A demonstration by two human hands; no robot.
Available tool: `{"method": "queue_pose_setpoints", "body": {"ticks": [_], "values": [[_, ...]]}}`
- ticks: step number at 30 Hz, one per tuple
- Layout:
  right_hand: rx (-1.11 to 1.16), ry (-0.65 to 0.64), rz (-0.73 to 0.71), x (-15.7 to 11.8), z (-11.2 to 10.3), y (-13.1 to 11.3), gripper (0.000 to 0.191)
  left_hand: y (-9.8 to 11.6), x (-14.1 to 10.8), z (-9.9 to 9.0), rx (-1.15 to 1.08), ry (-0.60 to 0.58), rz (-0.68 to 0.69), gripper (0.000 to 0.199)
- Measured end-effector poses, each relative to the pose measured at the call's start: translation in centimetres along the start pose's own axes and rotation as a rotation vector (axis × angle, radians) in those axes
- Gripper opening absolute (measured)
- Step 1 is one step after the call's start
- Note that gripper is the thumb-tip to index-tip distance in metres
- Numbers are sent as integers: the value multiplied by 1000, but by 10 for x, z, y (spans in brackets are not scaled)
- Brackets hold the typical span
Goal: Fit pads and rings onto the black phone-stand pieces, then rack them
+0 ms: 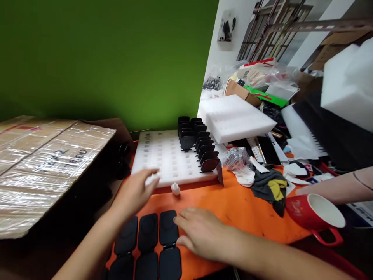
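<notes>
My left hand [135, 192] hovers by the front left edge of a white foam tray [157, 163], thumb and forefinger apart. Bright white shows between them; I cannot tell whether it is only the foam behind. My right hand [201, 233], fingers stretched out, is beside a black hinged folding pad [168, 229], its fingertips at the pad's right edge. Several such pads lie unfolded in a row on the orange table cover [210, 198]. Between my hands and the tray stands a small white bottle [175, 189]. Black square pieces [209, 165] stand upright in the tray's right side.
A plastic-wrapped carton [52, 167] is at left. Behind the tray rises a green wall [101, 58]. To the right are a foam block [239, 118], a phone [268, 151], a grey and yellow cloth [269, 186] and a red mug [303, 214]. Another person's forearm [340, 184] reaches in from the right.
</notes>
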State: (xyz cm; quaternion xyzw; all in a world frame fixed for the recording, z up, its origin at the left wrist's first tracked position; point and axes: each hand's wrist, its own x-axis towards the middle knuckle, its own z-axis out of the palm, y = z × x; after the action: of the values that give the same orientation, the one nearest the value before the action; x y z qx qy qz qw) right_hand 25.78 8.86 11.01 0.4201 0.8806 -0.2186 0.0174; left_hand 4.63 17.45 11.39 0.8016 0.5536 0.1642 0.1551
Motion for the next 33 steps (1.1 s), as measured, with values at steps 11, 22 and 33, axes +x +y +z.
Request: {"method": "queue_pose_setpoints", "body": {"ticks": [11,22,33], "values": [[-188,-80,287,56,45,-36,89,5,-97,33,337,-543,-116,96],[-178,-184,357,66,32,-34,86,1,-96,29,244,-527,-110,97],[-172,-59,291,56,44,-29,78,-9,-109,30,221,-448,-100,93]]}}
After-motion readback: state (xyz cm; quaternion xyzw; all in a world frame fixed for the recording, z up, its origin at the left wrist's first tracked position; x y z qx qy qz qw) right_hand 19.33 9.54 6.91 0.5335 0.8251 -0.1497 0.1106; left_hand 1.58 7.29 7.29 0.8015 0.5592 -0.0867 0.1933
